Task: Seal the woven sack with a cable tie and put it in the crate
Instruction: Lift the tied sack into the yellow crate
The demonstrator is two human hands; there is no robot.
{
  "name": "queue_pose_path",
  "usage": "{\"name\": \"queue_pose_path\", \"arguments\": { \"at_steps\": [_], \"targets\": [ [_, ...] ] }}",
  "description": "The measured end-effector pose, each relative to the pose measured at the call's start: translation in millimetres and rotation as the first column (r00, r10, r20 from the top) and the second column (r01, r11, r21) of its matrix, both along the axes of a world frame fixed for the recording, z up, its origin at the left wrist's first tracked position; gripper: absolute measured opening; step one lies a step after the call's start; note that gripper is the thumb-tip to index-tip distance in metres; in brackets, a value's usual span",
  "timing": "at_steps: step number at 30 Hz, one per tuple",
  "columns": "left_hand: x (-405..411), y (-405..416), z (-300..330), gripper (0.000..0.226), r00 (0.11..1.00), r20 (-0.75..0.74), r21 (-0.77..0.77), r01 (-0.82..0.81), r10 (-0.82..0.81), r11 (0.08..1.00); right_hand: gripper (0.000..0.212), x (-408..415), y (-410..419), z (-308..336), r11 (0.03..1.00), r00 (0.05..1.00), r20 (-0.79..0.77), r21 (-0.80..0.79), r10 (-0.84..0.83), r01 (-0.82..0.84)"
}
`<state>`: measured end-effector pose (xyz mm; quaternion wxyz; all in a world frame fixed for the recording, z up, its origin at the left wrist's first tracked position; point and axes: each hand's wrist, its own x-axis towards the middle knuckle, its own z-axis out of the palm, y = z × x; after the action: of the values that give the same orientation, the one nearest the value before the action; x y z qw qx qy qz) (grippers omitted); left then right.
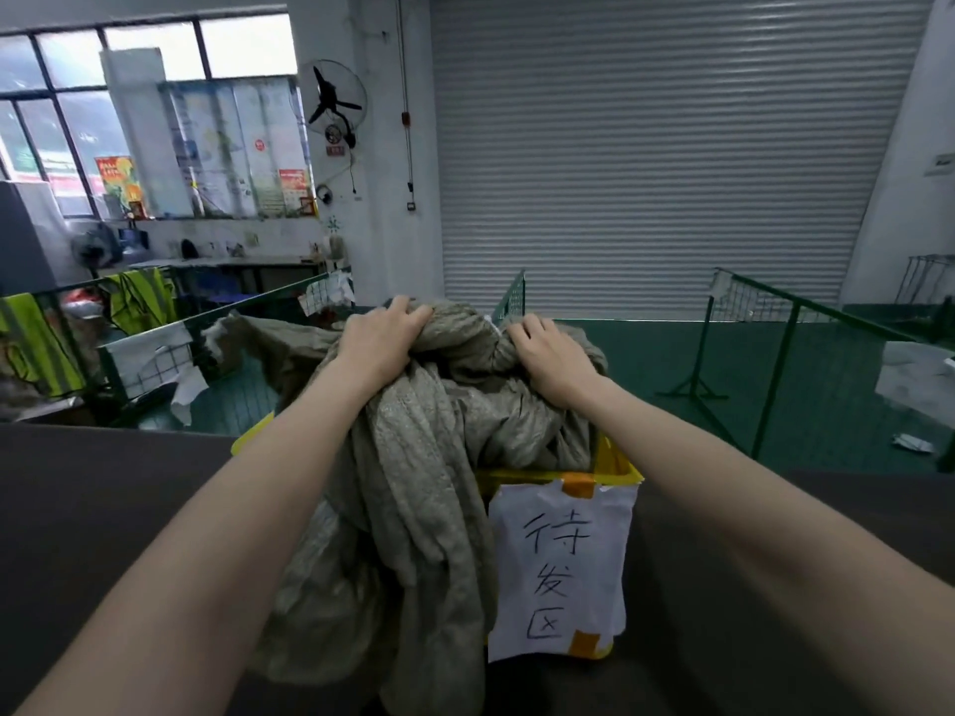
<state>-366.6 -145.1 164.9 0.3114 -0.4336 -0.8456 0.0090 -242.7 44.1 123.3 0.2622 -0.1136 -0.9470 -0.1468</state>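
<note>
The dark table point(103, 509) fills the near part of the view, and the yellow crate point(615, 475) stands on it in the middle; I take this crate as the landmark. A white paper label point(560, 565) with handwritten characters is taped on the near wall of the crate. The woven sack point(413, 509), grey-green and crumpled, is already partly inside the crate: its bulk rises above the crate rim, and a long fold hangs out over the crate's near-left corner down to the table. The left hand point(382, 335) grips a bunch of the sack above the far-left side of the crate, fingers curled over the cloth. The right hand point(555, 354) rests on the sack above the far-right side, fingers bent into the folds and holding them. I cannot see a cable tie, so I cannot tell if the mouth is sealed. The step in hand seems to be the placing of the sack in the crate. The next move probably calls for pushing the bulk down and gathering the hanging fold inside the rim. Beyond the crate there are green mesh fences point(775, 323), well apart from it, and the table on both sides of the crate leaves room for the arms.
</note>
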Motion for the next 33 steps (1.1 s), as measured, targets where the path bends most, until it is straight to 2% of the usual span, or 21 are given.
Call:
{"name": "queue_pose_path", "arguments": {
  "at_steps": [4, 7, 9, 12, 15, 17, 20, 24, 26, 29, 33],
  "targets": [
    [-12.8, 19.5, -34.0, 0.047, 0.991, 0.126, -0.172, -0.031, 0.054, 0.985, 0.048, 3.2, 15.6, -29.1, 0.997, 0.975, 0.221, -0.054, -0.039, 0.052],
    [-27.0, 27.2, -72.9, 0.055, 0.931, 0.336, -0.299, -0.036, 0.141, 0.953, 0.059, 4.9, 25.9, -46.3, 0.977, 0.93, 0.366, -0.206, 0.019, 0.061],
    [-38.0, 25.2, -91.5, 0.061, 0.846, 0.494, -0.315, -0.043, 0.202, 0.948, 0.061, 2.9, 29.1, -52.9, 0.947, 0.929, 0.357, -0.319, 0.094, 0.027],
    [-46.4, 18.2, -90.9, 0.072, 0.717, 0.652, -0.299, -0.058, 0.248, 0.953, 0.062, 2.3, 28.6, -56.7, 0.877, 0.93, 0.316, -0.48, 0.188, -0.015],
    [-36.0, 10.1, -70.4, 0.081, 0.468, 0.869, -0.162, -0.039, 0.162, 0.986, 0.061, 7.9, 33.4, -63.6, 0.794, 0.905, 0.303, -0.605, 0.297, -0.058],
    [-23.0, 3.2, -59.7, 0.078, 0.416, 0.905, -0.073, -0.051, 0.087, 0.996, 0.061, 12.3, 36.7, -69.3, 0.758, 0.896, 0.295, -0.648, 0.333, -0.068],
    [1.2, -10.5, -57.5, 0.08, 0.479, 0.877, 0.011, -0.088, 0.033, 0.996, 0.06, 11.8, 37.0, -73.2, 0.733, 0.896, 0.28, -0.676, 0.346, -0.072],
    [32.0, -29.8, -73.2, 0.117, 0.55, 0.814, -0.109, -0.168, 0.184, 0.98, 0.06, 10.4, 35.7, -69.7, 0.722, 0.897, 0.294, -0.691, 0.329, -0.039],
    [39.1, -36.2, -85.5, 0.125, 0.573, 0.779, -0.173, -0.195, 0.255, 0.966, 0.06, 11.7, 35.1, -67.8, 0.705, 0.899, 0.298, -0.709, 0.321, -0.017],
    [42.6, -43.4, -99.7, 0.116, 0.654, 0.676, -0.253, -0.227, 0.34, 0.941, 0.057, 15.4, 32.9, -62.5, 0.706, 0.891, 0.316, -0.708, 0.326, -0.008],
    [37.7, -51.0, -98.0, 0.085, 0.748, 0.589, -0.157, -0.267, 0.307, 0.951, 0.052, 25.9, 35.7, -57.6, 0.699, 0.879, 0.331, -0.715, 0.344, -0.004]
  ]
}}
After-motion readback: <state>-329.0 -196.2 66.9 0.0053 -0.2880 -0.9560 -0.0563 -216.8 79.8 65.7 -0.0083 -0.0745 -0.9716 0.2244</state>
